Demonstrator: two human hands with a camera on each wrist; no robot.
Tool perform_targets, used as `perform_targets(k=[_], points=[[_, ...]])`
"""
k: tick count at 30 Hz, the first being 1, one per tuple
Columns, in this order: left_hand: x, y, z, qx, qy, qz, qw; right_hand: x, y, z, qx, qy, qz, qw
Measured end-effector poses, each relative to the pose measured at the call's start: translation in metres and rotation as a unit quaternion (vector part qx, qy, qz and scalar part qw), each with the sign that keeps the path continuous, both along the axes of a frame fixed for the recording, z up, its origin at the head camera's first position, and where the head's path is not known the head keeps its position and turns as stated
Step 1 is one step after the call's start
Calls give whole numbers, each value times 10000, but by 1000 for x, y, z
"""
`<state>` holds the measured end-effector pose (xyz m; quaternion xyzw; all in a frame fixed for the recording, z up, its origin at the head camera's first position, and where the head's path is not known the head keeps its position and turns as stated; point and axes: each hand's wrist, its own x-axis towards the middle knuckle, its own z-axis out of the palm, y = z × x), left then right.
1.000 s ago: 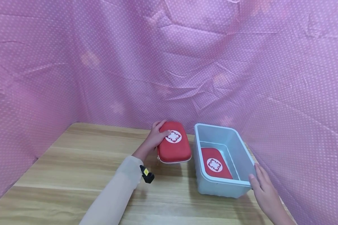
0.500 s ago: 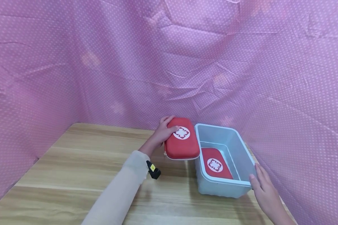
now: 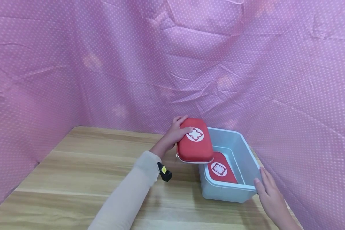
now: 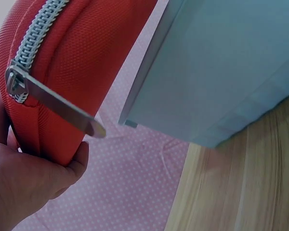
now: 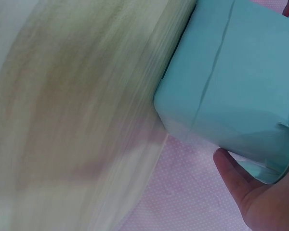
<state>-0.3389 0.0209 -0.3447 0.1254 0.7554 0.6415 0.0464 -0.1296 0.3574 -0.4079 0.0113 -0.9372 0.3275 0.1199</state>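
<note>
My left hand (image 3: 176,131) grips the left side of a red zippered first-aid case (image 3: 196,150), its thumb lying on top by the white emblem. The case is held above the table, and its right part overlaps the left rim of a light blue plastic bin (image 3: 227,193). A second red first-aid case (image 3: 222,169) lies flat inside the bin, partly covered by the held one. In the left wrist view, the metal zipper pull (image 4: 58,103) hangs from the case, close to the bin wall (image 4: 212,62). My right hand (image 3: 271,195) holds the bin's near right corner.
The bin stands on a wooden table (image 3: 74,172), towards its right edge. Pink dotted cloth (image 3: 172,64) hangs behind the table and along both sides. A black device with a yellow label (image 3: 164,172) is strapped to my left wrist.
My left hand has carried the red first-aid case rightward and slightly up, from beside the bin to over its left rim. The right hand and the bin stay in place.
</note>
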Motion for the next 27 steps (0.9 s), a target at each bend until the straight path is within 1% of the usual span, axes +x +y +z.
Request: perform_targets(k=[3, 8, 12, 20, 25, 27], points=[[0, 7, 2, -30, 76, -18, 10000, 0, 0, 0, 28, -58, -17, 10000], [2, 19, 8, -151, 267, -38, 9995, -1, 1, -1, 94, -32, 8, 10000], [5, 29, 10, -233, 333, -98, 9991, -1, 1, 0, 126, -44, 13, 9999], [6, 54, 10, -355, 385, -145, 9985, 0, 1, 0, 200, 1, -75, 9998], [9, 69, 10, -452, 302, -143, 9984, -2, 0, 1, 289, 30, -127, 9995], [10, 75, 9, -555, 330, -122, 9978, -2, 0, 1, 284, 63, -113, 9995]])
